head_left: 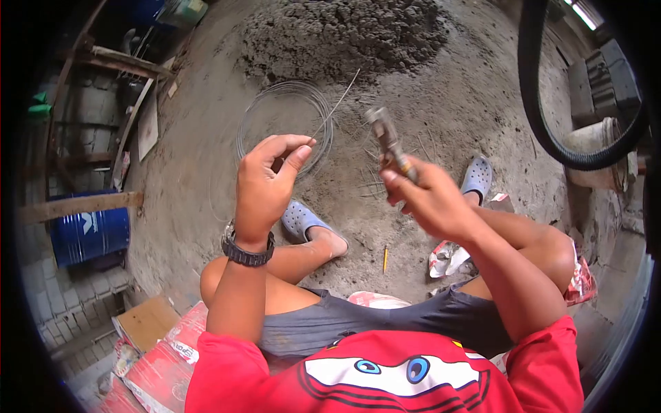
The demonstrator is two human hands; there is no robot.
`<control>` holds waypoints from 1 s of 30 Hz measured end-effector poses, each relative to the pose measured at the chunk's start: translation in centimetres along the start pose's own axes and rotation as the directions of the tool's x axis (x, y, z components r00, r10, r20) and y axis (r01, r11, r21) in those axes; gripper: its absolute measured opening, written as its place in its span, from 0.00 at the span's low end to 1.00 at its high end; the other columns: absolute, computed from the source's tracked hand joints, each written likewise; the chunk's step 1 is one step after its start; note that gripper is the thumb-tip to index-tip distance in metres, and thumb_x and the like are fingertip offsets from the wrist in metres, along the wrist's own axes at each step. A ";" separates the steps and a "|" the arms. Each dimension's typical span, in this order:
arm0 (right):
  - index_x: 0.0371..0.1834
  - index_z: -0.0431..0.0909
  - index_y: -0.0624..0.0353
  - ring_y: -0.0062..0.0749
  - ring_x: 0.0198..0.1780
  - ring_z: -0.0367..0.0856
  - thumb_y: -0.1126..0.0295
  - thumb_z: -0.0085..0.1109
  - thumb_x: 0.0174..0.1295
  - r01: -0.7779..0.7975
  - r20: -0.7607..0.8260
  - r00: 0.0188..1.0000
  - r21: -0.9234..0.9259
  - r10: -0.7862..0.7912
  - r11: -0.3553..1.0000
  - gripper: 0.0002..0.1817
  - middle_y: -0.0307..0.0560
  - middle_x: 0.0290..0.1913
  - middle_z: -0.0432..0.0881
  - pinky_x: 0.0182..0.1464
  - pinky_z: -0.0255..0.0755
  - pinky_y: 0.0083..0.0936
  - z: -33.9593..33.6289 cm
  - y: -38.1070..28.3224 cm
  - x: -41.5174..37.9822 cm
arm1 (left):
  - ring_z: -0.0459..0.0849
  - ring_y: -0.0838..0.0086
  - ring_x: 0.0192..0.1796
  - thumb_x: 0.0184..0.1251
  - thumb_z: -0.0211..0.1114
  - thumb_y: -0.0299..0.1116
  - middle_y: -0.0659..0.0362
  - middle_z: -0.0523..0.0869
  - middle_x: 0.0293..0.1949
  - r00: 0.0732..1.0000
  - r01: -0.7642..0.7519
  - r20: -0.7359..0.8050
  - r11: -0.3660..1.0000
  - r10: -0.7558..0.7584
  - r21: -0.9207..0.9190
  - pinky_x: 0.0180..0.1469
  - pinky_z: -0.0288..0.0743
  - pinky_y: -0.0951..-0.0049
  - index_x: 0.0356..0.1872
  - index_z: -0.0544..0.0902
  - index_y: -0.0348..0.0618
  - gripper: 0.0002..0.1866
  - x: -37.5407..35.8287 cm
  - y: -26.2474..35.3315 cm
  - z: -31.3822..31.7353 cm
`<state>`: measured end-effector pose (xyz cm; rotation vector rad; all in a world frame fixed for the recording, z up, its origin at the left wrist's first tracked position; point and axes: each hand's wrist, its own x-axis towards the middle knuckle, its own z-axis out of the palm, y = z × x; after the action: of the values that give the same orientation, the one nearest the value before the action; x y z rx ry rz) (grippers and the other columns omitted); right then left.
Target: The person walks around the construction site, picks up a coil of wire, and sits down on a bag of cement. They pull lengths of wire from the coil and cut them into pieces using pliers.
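Observation:
Thumb and forefinger of my left hand (268, 175) pinch a thin straight piece of metal wire (340, 103), which slants up and to the right. Behind that hand, a loose coil of grey wire (249, 115) lies on the ground. My right hand (432, 199) is closed around worn pliers (387, 138) with a bit of yellow on the handle. Their metal head points up and left, apart from the wire and slightly blurred. Several short wire pieces (368, 187) are scattered on the ground beneath the pliers.
A heap of grey wet mortar (344, 38) is at the back. A yellow pencil-like stick (385, 259) lies between my feet. At left is a blue drum (89, 230); a black hose (530, 76) loops at right near a dirty bucket (595, 148). Red-and-white sacks (165, 365) lie lower left.

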<state>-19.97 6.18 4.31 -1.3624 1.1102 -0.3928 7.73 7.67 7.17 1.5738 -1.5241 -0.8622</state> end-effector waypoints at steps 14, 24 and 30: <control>0.44 0.79 0.62 0.66 0.49 0.85 0.51 0.53 0.81 0.063 0.141 0.990 -0.372 -0.011 0.926 0.22 0.67 0.39 0.86 0.53 0.74 0.57 2.5 -2.2 -0.6 | 0.77 0.84 0.30 0.74 0.72 0.27 0.62 0.86 0.30 0.987 -0.114 0.135 0.974 0.088 0.195 0.31 0.68 0.77 0.40 0.90 0.34 0.05 -0.6 1.3 0.8; 0.44 0.79 0.65 0.66 0.48 0.86 0.54 0.54 0.80 0.107 0.032 0.994 -0.526 -0.106 0.844 0.21 0.66 0.41 0.87 0.52 0.76 0.57 2.2 -2.1 -0.3 | 0.83 0.67 0.32 0.72 0.72 0.27 0.54 0.89 0.35 0.986 -0.154 0.103 0.938 0.128 0.309 0.36 0.75 0.69 0.46 0.91 0.37 0.07 -0.7 1.8 0.8; 0.44 0.80 0.64 0.66 0.49 0.86 0.55 0.54 0.79 0.152 0.007 0.985 -0.484 -0.170 0.862 0.20 0.66 0.42 0.87 0.53 0.76 0.57 2.1 -1.1 -0.3 | 0.87 0.69 0.37 0.74 0.70 0.24 0.53 0.90 0.38 0.984 -0.140 0.126 0.984 0.126 0.112 0.42 0.79 0.70 0.51 0.91 0.36 0.09 -0.5 0.5 0.9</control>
<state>-18.03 7.34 5.11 -1.9075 1.1742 -0.2667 6.64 8.15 7.19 1.5081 -1.7744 -0.8127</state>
